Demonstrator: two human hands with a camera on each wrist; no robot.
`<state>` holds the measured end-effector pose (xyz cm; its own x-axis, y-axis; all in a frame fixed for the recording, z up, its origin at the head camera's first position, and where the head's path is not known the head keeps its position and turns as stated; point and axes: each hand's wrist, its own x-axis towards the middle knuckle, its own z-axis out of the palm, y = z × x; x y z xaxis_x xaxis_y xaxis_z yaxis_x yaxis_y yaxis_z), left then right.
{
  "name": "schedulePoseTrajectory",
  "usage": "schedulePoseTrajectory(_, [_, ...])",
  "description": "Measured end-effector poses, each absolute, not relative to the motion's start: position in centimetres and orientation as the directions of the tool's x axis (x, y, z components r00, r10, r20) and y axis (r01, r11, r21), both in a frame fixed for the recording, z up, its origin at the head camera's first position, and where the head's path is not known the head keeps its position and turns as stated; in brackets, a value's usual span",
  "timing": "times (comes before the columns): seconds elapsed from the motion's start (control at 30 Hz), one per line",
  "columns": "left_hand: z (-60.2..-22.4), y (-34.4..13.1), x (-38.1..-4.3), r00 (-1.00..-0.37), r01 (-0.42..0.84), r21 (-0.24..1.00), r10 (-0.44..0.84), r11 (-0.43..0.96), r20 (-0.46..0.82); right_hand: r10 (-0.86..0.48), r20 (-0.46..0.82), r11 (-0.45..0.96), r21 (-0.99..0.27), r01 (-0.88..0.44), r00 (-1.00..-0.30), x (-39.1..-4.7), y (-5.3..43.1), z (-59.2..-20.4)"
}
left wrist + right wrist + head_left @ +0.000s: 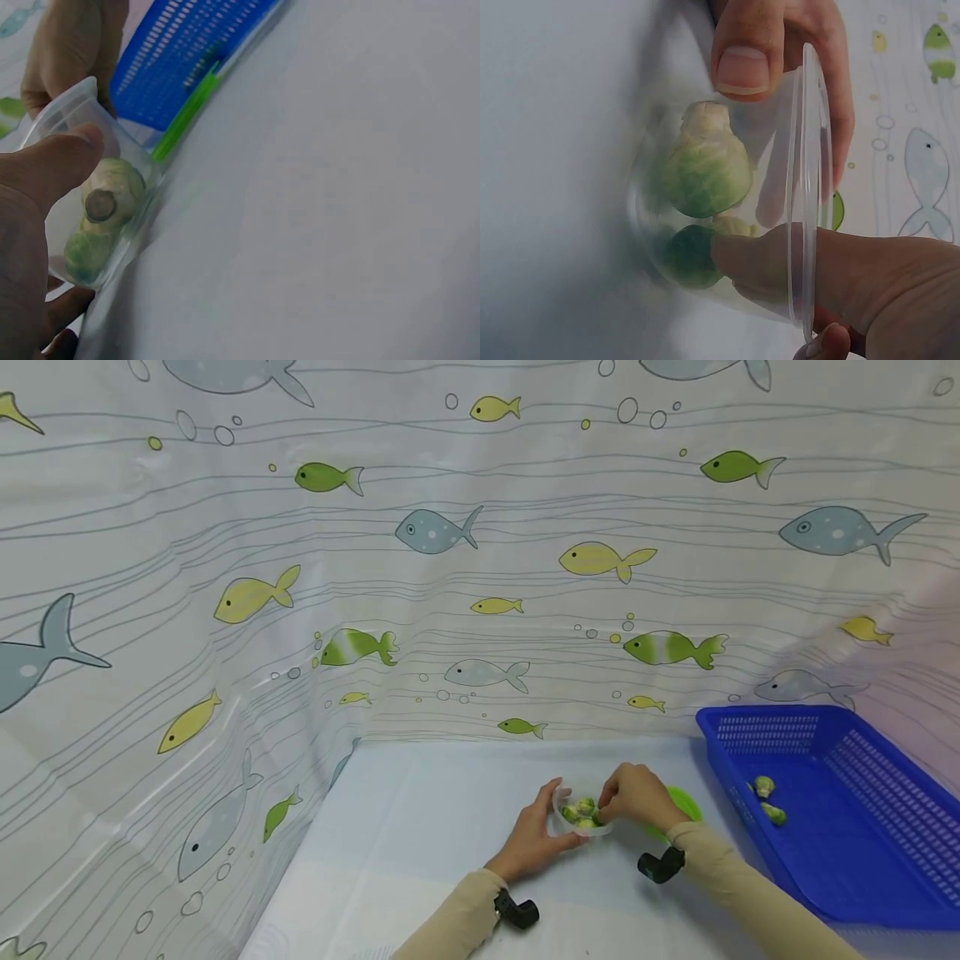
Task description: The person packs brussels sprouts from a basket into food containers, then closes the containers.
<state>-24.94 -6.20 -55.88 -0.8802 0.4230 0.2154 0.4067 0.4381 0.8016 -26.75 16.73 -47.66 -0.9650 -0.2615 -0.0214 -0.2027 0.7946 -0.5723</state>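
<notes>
My left hand (531, 842) grips a clear plastic tub (808, 187) around its side, thumb on the near wall. Inside the tub are several green Brussels sprouts (585, 806); one sprout (709, 176) shows through the wall with its pale stem end up. Reaching in over the rim, my right hand (643, 797) has its thumb and fingers down in the tub, pinching a darker sprout (691, 259). The tub's wall partly blurs that grasp. In the left wrist view, the right hand's fingertips are hidden behind the tub.
A bright green round lid (684, 802) lies right of the tub, partly behind my right wrist. Farther right stands a blue perforated basket (862, 827) with a few sprouts (764, 786) by its left wall. A fish-patterned sheet (450, 635) hangs behind the white table (420, 827).
</notes>
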Motion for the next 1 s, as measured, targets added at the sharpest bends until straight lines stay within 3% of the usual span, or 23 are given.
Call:
schedulePoseTrajectory(0.73, [-56.1,-6.0,-24.9,-0.885,0.408,0.791,0.411,0.457,0.219,-0.196,-0.003,0.863,-0.475,-0.171,-0.981,-26.8,16.1,-48.7])
schedulePoseTrajectory(1.0, [-56.3,-5.9,-24.9,-0.885,0.41,0.786,0.41,0.463,0.221,-0.229,0.015,0.863,-0.459,-0.21,-0.973,-26.1,16.2,-48.1])
